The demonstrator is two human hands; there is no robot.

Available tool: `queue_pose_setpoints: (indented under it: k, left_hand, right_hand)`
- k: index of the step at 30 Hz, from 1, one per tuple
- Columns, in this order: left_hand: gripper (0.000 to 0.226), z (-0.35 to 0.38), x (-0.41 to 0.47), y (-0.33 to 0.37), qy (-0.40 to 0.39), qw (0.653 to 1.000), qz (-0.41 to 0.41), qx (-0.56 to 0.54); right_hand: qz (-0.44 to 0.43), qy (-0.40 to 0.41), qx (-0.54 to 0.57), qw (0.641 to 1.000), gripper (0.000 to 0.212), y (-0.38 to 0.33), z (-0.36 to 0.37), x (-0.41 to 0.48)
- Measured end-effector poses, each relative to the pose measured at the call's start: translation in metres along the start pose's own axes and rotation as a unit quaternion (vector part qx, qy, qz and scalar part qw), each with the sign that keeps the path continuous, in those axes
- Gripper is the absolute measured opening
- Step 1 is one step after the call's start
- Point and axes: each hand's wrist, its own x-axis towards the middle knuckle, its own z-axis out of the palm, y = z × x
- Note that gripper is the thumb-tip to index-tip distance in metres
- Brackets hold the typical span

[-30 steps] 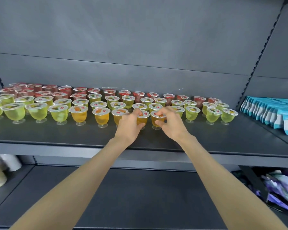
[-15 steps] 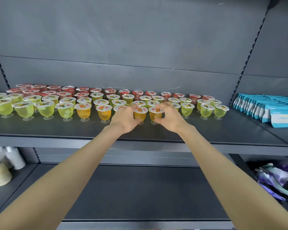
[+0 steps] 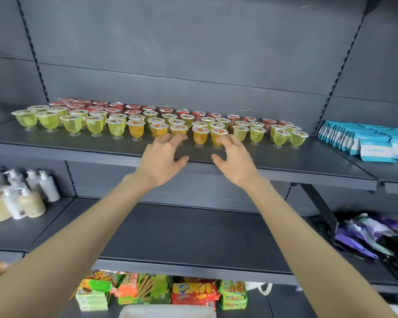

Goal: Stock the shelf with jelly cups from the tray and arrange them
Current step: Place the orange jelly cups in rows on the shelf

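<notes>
Left hand [image 3: 163, 157]: fingers spread, empty, hovered just short of the front row.
Right hand [image 3: 234, 159]: loose and empty too, near that row.
Jelly cups [image 3: 199, 134]: stood upright in rows on the shelf [image 3: 308, 157].
Handling: probably light, thin-walled, tippy on narrow feet; film lids likely delicate.
Hold: pinch the bowl under the rim.

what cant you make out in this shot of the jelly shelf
All in the head view:
- White thing: cut off by the bottom edge and blurred; tray or not, cannot tell.
- Orange cup: lower part hidden behind the left hand; touch unclear.
- Red cups: bodies hidden by cups in front.
- Lid labels: too small to read.
- Purple packets: blurred.
</notes>
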Motion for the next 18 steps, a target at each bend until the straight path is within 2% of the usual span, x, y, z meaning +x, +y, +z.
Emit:
queue_pose_setpoints:
  k: [8, 12, 18]
  left_hand:
    - [0.049, 0.043, -0.104, -0.030, -0.037, 0.998, -0.031, 0.048]
    - [0.049, 0.088, -0.150, -0.064, -0.081, 0.994, -0.060, 0.033]
    - [0.049, 0.168, -0.212, -0.131, -0.217, 0.969, -0.119, 0.002]
  right_hand:
    - [-0.020, -0.064, 0.038, 0.997, 0.042, -0.006, 0.069, -0.089]
    - [0.020, -0.130, 0.054, 0.990, 0.042, -0.004, 0.132, -0.131]
    - [0.101, -0.236, 0.056, 0.965, 0.043, 0.002, 0.246, -0.187]
